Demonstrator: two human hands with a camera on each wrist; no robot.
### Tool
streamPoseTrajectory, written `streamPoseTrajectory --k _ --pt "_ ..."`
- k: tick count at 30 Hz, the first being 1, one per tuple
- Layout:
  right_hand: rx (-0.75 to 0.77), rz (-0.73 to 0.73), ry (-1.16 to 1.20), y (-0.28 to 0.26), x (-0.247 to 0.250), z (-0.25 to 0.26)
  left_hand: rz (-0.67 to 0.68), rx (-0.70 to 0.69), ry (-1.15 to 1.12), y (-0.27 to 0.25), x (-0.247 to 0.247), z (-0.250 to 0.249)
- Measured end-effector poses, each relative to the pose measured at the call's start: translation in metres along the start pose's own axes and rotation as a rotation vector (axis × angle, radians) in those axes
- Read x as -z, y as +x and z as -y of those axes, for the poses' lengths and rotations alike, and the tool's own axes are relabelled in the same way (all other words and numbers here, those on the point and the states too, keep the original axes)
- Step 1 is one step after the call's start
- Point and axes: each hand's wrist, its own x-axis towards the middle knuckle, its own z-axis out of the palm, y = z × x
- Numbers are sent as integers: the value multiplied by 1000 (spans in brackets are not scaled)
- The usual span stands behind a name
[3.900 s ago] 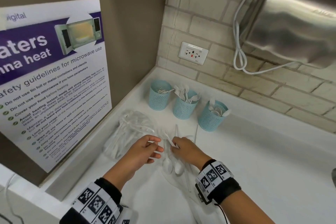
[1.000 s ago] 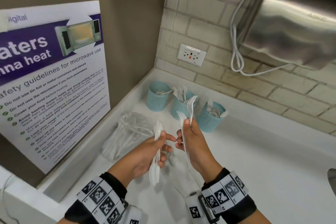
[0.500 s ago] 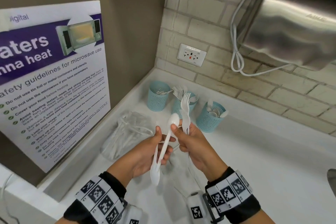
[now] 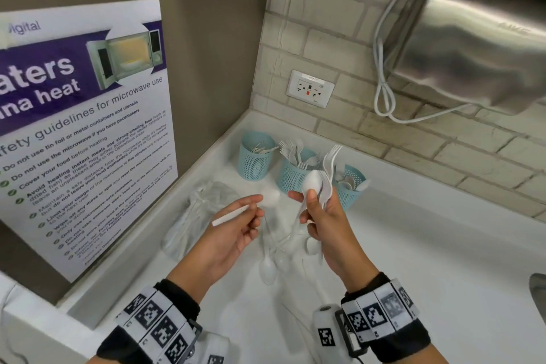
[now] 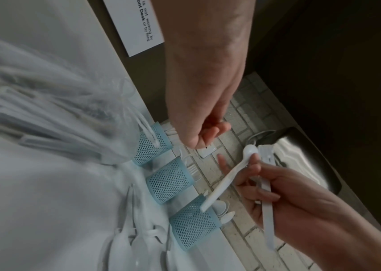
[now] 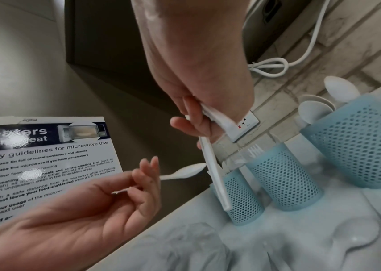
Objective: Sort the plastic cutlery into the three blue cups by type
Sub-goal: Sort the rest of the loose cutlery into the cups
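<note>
Three blue mesh cups stand in the counter's corner: the left cup (image 4: 255, 156) holds flat white pieces, the middle cup (image 4: 295, 176) forks, the right cup (image 4: 351, 189) spoons. My left hand (image 4: 257, 210) pinches one white spoon (image 4: 271, 196) by its handle, lying level. My right hand (image 4: 310, 201) grips a bundle (image 4: 326, 174) upright in front of the middle and right cups: a spoon with forks behind it. In the right wrist view the bundle's handles (image 6: 215, 174) hang below my right hand (image 6: 196, 121). Loose spoons (image 4: 267, 267) lie on the counter under both hands.
A clear plastic bag (image 4: 201, 210) of white cutlery lies left of my hands, against the raised ledge. A microwave poster (image 4: 85, 133) leans on the left wall. A steel dryer (image 4: 472, 38) with a white cord hangs at the upper right. A socket (image 4: 310, 89) sits above the cups.
One spoon has passed from my left hand into my right, joining the forks there. My left hand has turned its remaining spoon from upright to level. Earlier both hands were down at the loose pile.
</note>
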Motion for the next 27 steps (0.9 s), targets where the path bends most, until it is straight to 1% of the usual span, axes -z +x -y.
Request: streamPoseTrajectory --k 3,5,8,9,10,11,14,15,16,18,20,23,25,27 --pt "-102 17 32 2 -2 -7 112 -58 136 -5 -1 -1" --pt "-158 41 85 3 -4 -7 226 -47 239 -9 -2 -1" --pt "-208 63 125 3 -5 -1 417 19 435 -11 0 0" --pt "-211 63 120 3 -5 1 460 27 494 -11 1 1" --pt "-210 62 116 4 -5 2 467 8 551 -11 1 2" --pt "-210 66 114 4 -5 3 433 -28 600 -11 0 3" --pt "-234 101 148 3 -7 4 217 -137 726 -11 -6 9" --pt "-248 117 178 1 -9 4 175 -157 752 -11 -9 12" --pt "-258 132 201 -1 -11 3 173 -162 752 -11 -11 14" --pt "-246 146 160 -4 -17 1 228 -147 722 -12 -13 19" --pt "-196 97 77 -7 -22 0 211 -147 759 -12 -14 22" --pt "-167 -23 5 -4 -23 -1 88 -167 712 -8 -12 25" --pt "-167 -64 32 -1 -22 -1 13 -155 627 -6 -13 24" --pt "-117 -102 142 1 -25 -1 -40 -132 562 -7 -14 20"
